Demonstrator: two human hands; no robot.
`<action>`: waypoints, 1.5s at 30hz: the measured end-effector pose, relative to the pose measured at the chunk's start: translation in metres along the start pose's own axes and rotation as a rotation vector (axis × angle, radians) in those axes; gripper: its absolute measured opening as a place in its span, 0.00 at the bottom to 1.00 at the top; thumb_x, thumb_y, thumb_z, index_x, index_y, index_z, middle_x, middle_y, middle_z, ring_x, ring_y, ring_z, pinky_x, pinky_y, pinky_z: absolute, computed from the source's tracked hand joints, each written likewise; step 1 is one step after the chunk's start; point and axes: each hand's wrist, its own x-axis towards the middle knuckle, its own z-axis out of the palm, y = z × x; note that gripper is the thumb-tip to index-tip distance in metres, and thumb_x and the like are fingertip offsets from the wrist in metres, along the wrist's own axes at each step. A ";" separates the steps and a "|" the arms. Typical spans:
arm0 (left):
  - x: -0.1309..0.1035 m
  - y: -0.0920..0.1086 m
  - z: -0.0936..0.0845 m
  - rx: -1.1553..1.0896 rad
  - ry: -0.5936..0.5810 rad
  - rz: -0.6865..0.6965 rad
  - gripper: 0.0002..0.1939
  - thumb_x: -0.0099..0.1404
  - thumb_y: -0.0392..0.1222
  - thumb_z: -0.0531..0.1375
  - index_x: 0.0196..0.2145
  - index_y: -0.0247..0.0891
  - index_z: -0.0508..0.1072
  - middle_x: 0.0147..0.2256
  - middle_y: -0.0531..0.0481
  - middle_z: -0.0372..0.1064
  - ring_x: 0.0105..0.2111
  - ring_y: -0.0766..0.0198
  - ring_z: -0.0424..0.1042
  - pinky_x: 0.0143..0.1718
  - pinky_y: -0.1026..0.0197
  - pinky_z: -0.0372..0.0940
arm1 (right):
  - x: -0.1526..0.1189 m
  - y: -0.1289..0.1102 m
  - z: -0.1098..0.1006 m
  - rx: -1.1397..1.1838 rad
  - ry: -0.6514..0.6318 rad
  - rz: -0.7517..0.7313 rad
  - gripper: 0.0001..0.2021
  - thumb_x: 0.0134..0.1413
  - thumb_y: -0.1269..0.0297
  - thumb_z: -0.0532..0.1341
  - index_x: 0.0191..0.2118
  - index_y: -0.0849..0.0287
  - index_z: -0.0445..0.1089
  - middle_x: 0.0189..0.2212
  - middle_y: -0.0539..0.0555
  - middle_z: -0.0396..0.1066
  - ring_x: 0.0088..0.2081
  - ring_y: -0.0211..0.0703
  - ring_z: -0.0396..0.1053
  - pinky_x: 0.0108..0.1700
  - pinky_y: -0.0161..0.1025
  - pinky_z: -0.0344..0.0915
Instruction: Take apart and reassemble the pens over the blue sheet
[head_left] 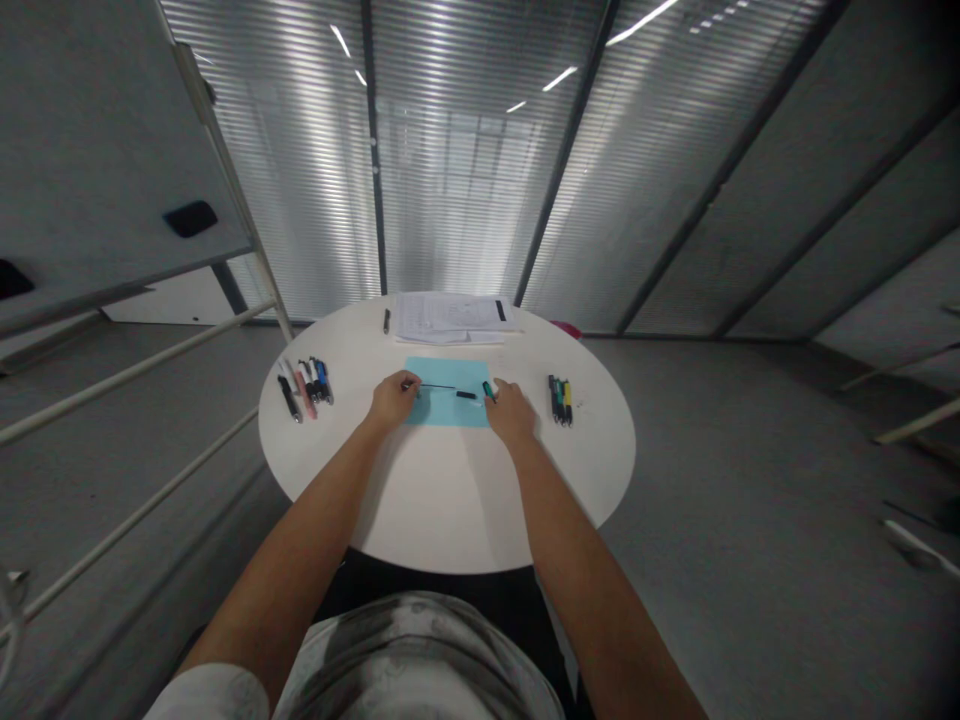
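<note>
A light-blue sheet [442, 412] lies on the round white table [442, 500], between my hands. My left hand [394, 400] is closed in a pinch at the sheet's left edge. From its fingertips a thin dark stick [439, 386], like a pen refill, points right over the sheet. My right hand [513, 412], at the right edge, has its fingers closed on a short green and black pen part [489, 390]. A short black tube [466, 395], like a pen barrel piece, lies on the sheet between them. Small bits near my left fingertips are too tiny to name.
Several pens [306, 385] lie in a group on the table's left side. More green, yellow and black pens [560, 400] lie on the right. Stacked printed papers [450, 318] sit at the back, beside a dark pen [386, 321]. A white metal frame [150, 375] stands left of the table.
</note>
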 end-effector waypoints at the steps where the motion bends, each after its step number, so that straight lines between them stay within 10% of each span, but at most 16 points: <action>1: 0.000 0.000 0.000 -0.030 0.006 0.000 0.09 0.58 0.41 0.56 0.35 0.38 0.75 0.32 0.49 0.74 0.32 0.62 0.70 0.38 0.61 0.63 | -0.001 -0.001 0.000 -0.009 0.000 -0.020 0.19 0.58 0.60 0.55 0.55 0.53 0.63 0.48 0.58 0.66 0.44 0.46 0.68 0.42 0.39 0.61; 14: -0.005 0.020 -0.004 -0.364 0.006 0.073 0.10 0.54 0.45 0.60 0.31 0.36 0.74 0.28 0.49 0.72 0.29 0.64 0.69 0.35 0.61 0.63 | -0.004 -0.012 0.002 0.152 0.116 -0.425 0.13 0.60 0.61 0.55 0.48 0.53 0.71 0.43 0.55 0.69 0.45 0.47 0.62 0.50 0.42 0.56; 21: 0.000 0.012 -0.004 -0.422 0.056 -0.002 0.10 0.55 0.45 0.59 0.31 0.38 0.74 0.28 0.50 0.71 0.28 0.65 0.68 0.33 0.61 0.63 | -0.006 -0.012 -0.006 0.118 0.117 -0.295 0.12 0.61 0.58 0.54 0.41 0.51 0.73 0.42 0.53 0.71 0.45 0.46 0.63 0.47 0.42 0.55; 28: 0.000 0.005 -0.009 0.048 0.080 -0.082 0.10 0.59 0.43 0.57 0.36 0.40 0.76 0.33 0.48 0.74 0.34 0.61 0.71 0.38 0.60 0.63 | -0.006 -0.012 -0.013 0.003 0.103 -0.035 0.12 0.60 0.61 0.54 0.42 0.52 0.74 0.42 0.55 0.70 0.46 0.48 0.63 0.48 0.43 0.54; 45: 0.000 0.000 -0.015 0.261 -0.055 -0.035 0.15 0.64 0.45 0.53 0.44 0.46 0.76 0.41 0.48 0.75 0.42 0.56 0.71 0.43 0.58 0.61 | 0.005 0.001 -0.004 0.110 0.037 0.054 0.15 0.60 0.57 0.52 0.44 0.53 0.73 0.40 0.55 0.70 0.43 0.42 0.68 0.44 0.36 0.60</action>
